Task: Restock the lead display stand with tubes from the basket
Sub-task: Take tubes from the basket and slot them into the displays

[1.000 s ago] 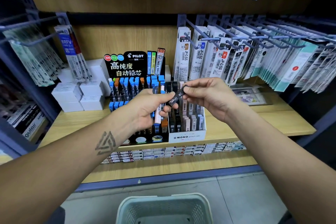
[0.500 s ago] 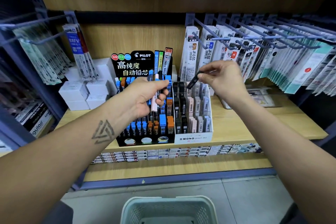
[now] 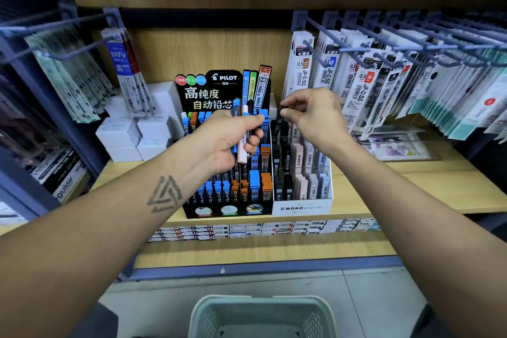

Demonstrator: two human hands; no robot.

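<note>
We are facing a stationery shop's wooden shelf, hung refill packs crowding the pegs at two o'clock and the pale basket on the floor at six o'clock. Over the last second our right hand has carried one black tube away from the left hand, up and back to the rear row of the white MONO stand; a second ago the two hands met over the middle of the display, and now they are apart. We judge that this tube is about to be dropped into a back slot, so one more piece of the restock is nearly done. The right thumb and forefinger pinch the tube's top end, the other fingers curled behind, and the tube hangs below the fingertips, just above the black tubes already standing there; whether its foot has entered a slot we cannot tell. Our left hand, at nine o'clock from the right, grips a bundle of spare tubes, pink, blue and dark, fingers wrapped round them in front of the black PILOT stand. Those remain to be placed.
</note>
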